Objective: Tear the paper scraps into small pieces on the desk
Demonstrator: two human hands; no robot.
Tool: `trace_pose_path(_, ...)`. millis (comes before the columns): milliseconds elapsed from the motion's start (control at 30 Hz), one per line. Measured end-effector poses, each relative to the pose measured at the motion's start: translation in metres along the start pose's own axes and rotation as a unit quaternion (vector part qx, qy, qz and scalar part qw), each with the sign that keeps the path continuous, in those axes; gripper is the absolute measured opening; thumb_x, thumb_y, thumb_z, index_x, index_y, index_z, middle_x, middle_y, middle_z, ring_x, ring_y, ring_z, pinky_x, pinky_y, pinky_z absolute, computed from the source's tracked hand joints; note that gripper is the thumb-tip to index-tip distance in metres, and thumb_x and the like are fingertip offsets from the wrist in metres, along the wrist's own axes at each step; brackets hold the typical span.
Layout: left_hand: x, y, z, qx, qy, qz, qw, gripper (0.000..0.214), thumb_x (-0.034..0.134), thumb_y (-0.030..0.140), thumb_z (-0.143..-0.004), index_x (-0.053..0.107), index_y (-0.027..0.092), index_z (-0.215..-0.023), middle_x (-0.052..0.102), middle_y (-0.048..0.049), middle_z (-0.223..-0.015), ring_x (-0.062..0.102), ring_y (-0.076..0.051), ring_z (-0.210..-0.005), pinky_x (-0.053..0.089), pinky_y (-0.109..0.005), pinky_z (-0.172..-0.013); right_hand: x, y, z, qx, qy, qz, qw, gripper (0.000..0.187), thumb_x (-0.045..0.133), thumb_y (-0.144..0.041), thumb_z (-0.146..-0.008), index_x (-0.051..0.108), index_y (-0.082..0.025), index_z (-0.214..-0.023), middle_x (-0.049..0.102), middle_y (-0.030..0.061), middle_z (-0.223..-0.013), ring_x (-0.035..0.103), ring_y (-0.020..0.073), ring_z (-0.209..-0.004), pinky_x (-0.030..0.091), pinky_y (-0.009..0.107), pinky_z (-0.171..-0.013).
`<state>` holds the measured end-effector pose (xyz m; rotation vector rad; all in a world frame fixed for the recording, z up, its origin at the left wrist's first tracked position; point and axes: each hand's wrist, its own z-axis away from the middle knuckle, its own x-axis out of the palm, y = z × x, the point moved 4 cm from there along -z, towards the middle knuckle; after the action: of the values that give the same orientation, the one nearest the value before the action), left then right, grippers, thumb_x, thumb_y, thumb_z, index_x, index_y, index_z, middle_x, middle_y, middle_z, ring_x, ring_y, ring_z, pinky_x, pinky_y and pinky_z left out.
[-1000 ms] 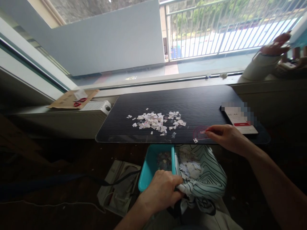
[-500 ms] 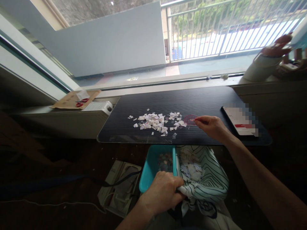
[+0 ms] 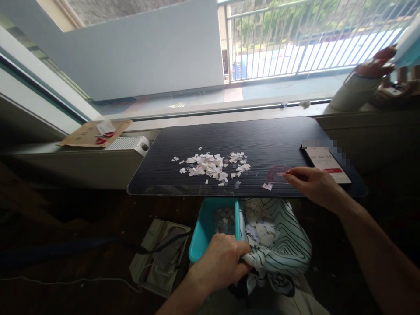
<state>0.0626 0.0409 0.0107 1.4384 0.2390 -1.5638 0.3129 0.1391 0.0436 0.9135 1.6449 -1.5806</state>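
Note:
My right hand [image 3: 313,186] pinches a clear pink protractor [image 3: 277,174] that lies flat on the black tabletop [image 3: 256,140], right of a pile of small paper scraps [image 3: 213,165]. One loose scrap [image 3: 267,187] lies just in front of the protractor near the table's edge. Below the table, my left hand [image 3: 221,260] is closed on a striped cloth [image 3: 285,245] with paper scraps lying in it, held against the rim of a teal bin [image 3: 201,229].
A phone [image 3: 330,164] lies on the table's right side. Another person's hand and sleeve [image 3: 361,83] rest on the sill at far right. A radiator [image 3: 126,143] and a brown envelope with red scissors [image 3: 93,133] sit left. A power strip [image 3: 157,258] lies on the floor.
My right hand slid the protractor left to the pile's edge, then drew it back right toward the table's front; one scrap now lies by it. The left hand stayed put.

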Motion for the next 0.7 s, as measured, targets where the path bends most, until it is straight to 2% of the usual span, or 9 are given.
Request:
trace_pose_path(200, -0.0009, 0.0042, 0.0023, 0.002, -0.014, 0.002, 1.0, 0.015, 0.058, 0.031, -0.078, 0.055, 0.021, -0.069, 0.061, 0.0012, -0.066, 0.058, -0.017, -0.066, 0.031, -0.024, -0.055, 0.0049, -0.0032, 0.0024, -0.008, -0.054, -0.07, 0.996, 0.03, 0.052, -0.043, -0.078, 0.071, -0.019, -0.08, 0.067, 0.0, -0.064, 0.06, 0.0149, -0.059, 0.042, 0.023, -0.051)
trace_pose_path(367, -0.0003, 0.0039, 0.0025, -0.007, -0.011, -0.007, 1.0, 0.015, 0.057, 0.033, -0.079, 0.056, 0.021, -0.07, 0.06, 0.0007, -0.066, 0.058, -0.018, -0.066, 0.032, -0.024, -0.055, 0.0044, -0.0048, 0.004, -0.01, -0.041, -0.085, 0.996, 0.031, 0.053, -0.043, -0.078, 0.071, -0.019, -0.082, 0.067, 0.0003, -0.063, 0.059, 0.0147, -0.057, 0.042, 0.023, -0.051)
trace_pose_path(700, 0.0009, 0.0034, 0.0031, 0.007, -0.002, -0.016, 1.0, 0.014, 0.059, 0.032, -0.079, 0.056, 0.021, -0.069, 0.06, 0.0014, -0.066, 0.058, -0.017, -0.066, 0.032, -0.024, -0.055, 0.0087, -0.0065, 0.0089, -0.022, -0.059, -0.079, 0.995, 0.03, 0.052, -0.043, -0.079, 0.071, -0.02, -0.082, 0.07, 0.0002, -0.072, 0.061, 0.0155, -0.064, 0.044, 0.023, -0.055)
